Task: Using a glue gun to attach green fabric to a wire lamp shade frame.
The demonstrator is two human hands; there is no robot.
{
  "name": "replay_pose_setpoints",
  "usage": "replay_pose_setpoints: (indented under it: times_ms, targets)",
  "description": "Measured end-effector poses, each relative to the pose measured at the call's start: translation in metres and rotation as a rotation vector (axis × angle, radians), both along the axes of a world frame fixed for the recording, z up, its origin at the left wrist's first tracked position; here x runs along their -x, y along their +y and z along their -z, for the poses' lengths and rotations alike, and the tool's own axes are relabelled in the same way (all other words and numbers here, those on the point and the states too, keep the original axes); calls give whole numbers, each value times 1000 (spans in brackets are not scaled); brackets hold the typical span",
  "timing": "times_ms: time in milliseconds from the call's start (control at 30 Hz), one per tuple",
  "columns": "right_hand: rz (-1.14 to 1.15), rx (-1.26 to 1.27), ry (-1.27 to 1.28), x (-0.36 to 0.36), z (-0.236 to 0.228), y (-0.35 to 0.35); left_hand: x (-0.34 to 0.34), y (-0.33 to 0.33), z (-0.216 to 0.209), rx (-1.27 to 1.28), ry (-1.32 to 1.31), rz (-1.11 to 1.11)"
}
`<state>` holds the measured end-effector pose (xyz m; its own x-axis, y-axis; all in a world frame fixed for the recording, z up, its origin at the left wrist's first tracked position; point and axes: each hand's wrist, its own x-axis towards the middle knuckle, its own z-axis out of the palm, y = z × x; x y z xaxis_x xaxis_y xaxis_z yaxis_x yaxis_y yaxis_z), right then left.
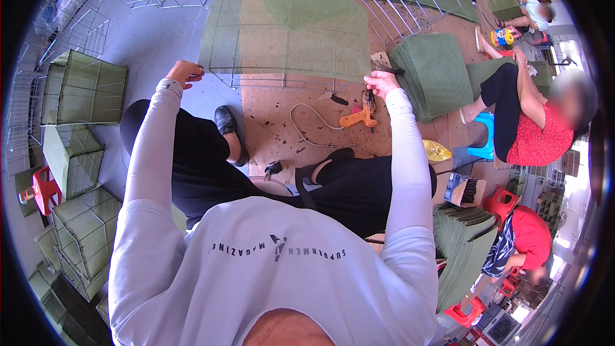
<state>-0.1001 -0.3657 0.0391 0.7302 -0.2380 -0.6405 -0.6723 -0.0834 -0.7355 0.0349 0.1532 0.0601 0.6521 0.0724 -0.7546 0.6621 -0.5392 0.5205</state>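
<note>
Green mesh sheet (288, 32), seemingly light and limp, was best held by its near corners, pinched between fingers of the left hand (184, 73) and right hand (384, 83).

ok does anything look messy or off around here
Yes, the brown board looks dirty: it is darkly speckled to the left of the orange glue gun. I see no clear tear in the held green mesh.

Left hand (186, 74) has decent room leftward over the grey floor (148, 48) until the green cage (83, 93). Right hand (383, 83) is kinda boxed in: mesh stack (432, 80) just beside it, glue gun (359, 118) below, mesh sheet (288, 35) spanning between both hands.
</note>
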Motion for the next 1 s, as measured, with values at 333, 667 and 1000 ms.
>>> replay_pose_setpoints:
  times_ms: [333, 667, 1000]
  targets:
    - [-29, 21, -4, -2, 13, 0, -2, 4, 8, -46, -22, 54]
    - [-8, 78, -45, -1, 21, -3, -3, -1, 8, -101, -46, 107]
    - [-22, 105, -115, 3, 24, -3, -7, 3, 17, -97, -65, 144]
